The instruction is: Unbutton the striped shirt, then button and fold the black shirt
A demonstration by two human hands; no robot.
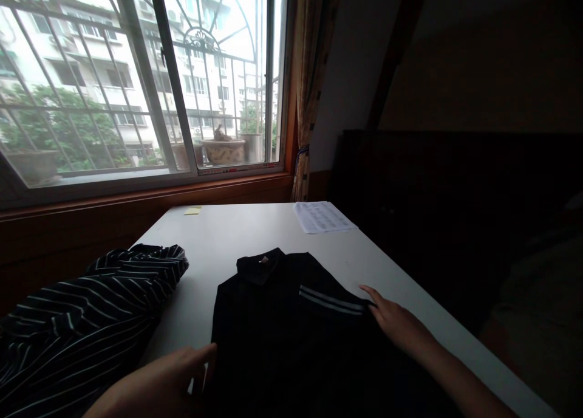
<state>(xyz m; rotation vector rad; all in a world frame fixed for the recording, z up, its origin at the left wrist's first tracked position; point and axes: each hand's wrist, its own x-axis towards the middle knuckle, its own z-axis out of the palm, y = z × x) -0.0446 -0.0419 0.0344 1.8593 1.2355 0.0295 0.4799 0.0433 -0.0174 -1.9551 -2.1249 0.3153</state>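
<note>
A black collared shirt (282, 345) lies spread on the white table, its collar toward the window. Two pale stripes cross its sleeve, which lies turned inward over the body on the right. At the outer end of that stripe band, my right hand (396, 324) grips the cloth, the index finger sticking out past the edge. My left hand (168, 375) is at the shirt's left edge with curled fingers closed on the dark fabric; its lower fingers are partly lost in shadow. Left of it, a black garment with white stripes (100, 302) lies in a loose heap.
On the white table (228, 229), printed sheets (323, 216) lie at the far right corner and a yellow sticky note (192, 210) at the far left. A barred window (195, 102) and a tied curtain (303, 132) stand behind. The right side is dark.
</note>
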